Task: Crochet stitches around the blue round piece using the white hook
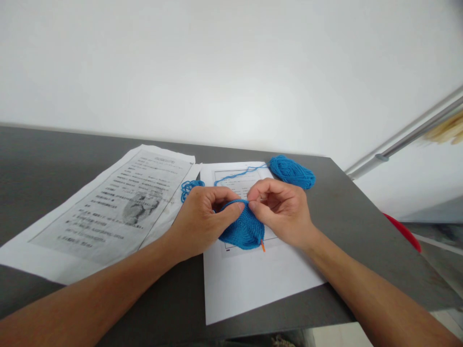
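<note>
A rounded piece of blue crochet work [243, 230] is held between both hands, above a printed sheet. My left hand [202, 217] is closed on its upper left edge, the thumb lying over the front. At the upper right edge, the thumb and forefinger of my right hand [284, 209] pinch together at the crochet work; whether a small tool sits in them I cannot tell. A small orange strip [263, 246] hangs from the lower right edge. Blue yarn [238, 174] runs from behind my left hand to the yarn ball [292, 172].
The printed sheet [231, 294] lies beneath my hands on the dark table [336, 202]. More printed pages [108, 207] with a picture are to the left. Loose loops of yarn [190, 187] lie beyond my left hand. A metal rail [408, 144] and a red curved object [402, 231] are at the right.
</note>
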`<state>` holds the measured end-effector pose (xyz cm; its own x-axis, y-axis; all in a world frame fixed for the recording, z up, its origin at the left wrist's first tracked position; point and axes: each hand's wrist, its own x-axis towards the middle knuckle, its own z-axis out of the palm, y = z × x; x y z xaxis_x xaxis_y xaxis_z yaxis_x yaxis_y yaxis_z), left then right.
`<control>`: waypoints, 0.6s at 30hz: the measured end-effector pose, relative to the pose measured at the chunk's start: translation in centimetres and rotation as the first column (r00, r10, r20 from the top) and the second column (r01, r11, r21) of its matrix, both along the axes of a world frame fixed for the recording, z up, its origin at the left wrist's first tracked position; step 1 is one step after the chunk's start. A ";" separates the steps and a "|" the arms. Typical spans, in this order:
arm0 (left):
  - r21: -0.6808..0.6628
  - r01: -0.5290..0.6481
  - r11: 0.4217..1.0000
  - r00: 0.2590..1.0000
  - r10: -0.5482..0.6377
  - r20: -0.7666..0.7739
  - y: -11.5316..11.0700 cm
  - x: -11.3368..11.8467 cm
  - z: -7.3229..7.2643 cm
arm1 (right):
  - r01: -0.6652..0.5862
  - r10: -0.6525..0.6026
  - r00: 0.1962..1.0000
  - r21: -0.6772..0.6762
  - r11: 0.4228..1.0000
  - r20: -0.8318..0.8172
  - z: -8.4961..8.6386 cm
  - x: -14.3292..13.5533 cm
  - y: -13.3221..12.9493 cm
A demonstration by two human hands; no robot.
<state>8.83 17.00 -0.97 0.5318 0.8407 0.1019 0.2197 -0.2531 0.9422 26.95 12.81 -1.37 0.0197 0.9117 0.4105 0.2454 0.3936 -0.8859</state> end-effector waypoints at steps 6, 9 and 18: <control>-0.017 0.007 1.000 1.000 -0.006 0.004 0.0 -0.1 -0.2 | -0.023 0.023 1.000 -0.008 1.000 0.015 -0.1 0.2 0.0; 0.001 0.009 1.000 1.000 -0.009 0.004 -0.1 -0.1 -0.1 | -0.024 0.024 0.999 0.001 1.000 0.024 -0.1 0.2 -0.1; 0.053 0.011 0.999 1.000 -0.011 -0.006 -0.1 0.0 0.2 | -0.028 0.027 0.999 0.023 0.999 0.044 0.0 0.1 0.0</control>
